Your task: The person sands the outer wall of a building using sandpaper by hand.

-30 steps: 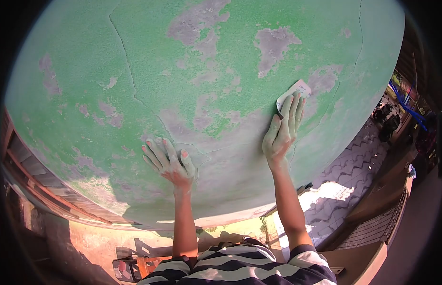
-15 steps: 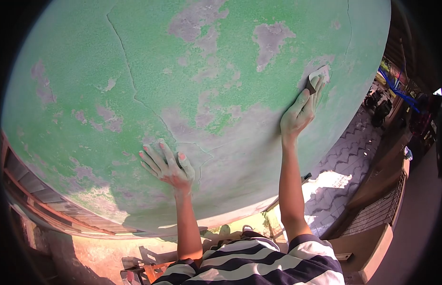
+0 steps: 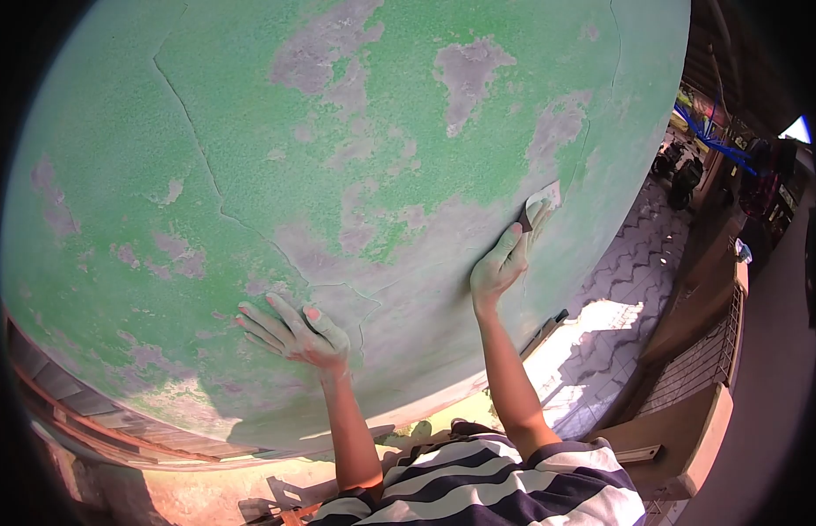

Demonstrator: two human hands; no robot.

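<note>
The dusty right hand (image 3: 498, 268) grips a small, pale paper sheet (image 3: 548, 195), dark underneath, against the peeling green painted wall (image 3: 250, 114), the empty left hand (image 3: 310, 340) lies there, fingers apart, and the sheet looks light and bendy, best pressed under flat fingers.
</note>
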